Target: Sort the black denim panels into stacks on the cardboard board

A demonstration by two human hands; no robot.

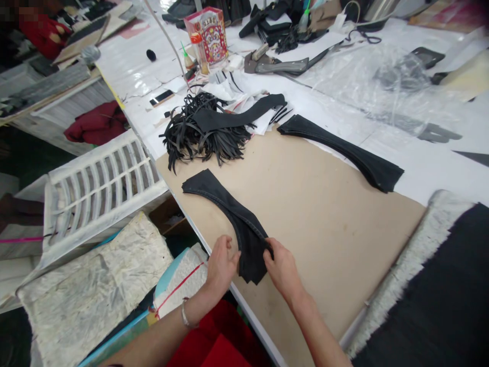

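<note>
A stack of black curved strips [225,201], fabric or leather, lies near the table's front edge, wide at both ends and narrow in the middle. At its near end my right hand [282,265] pinches the edge of the top strip, which sits askew over those below. My left hand [222,265] is beside the near left edge of the stack, fingers loosely bent, with a gap between thumb and forefinger. Its thumb tip is at the stack's edge; whether it touches, I cannot tell. Farther back right lies a second stack of black curved strips [340,145].
Brown board [305,214] covers the work surface. Beyond are a heap of thin black strips [206,132], a phone [162,98], a red patterned box [212,38] and clear plastic sheeting [401,76]. A black roll [439,295] is at right, a white plastic crate [103,178] at left.
</note>
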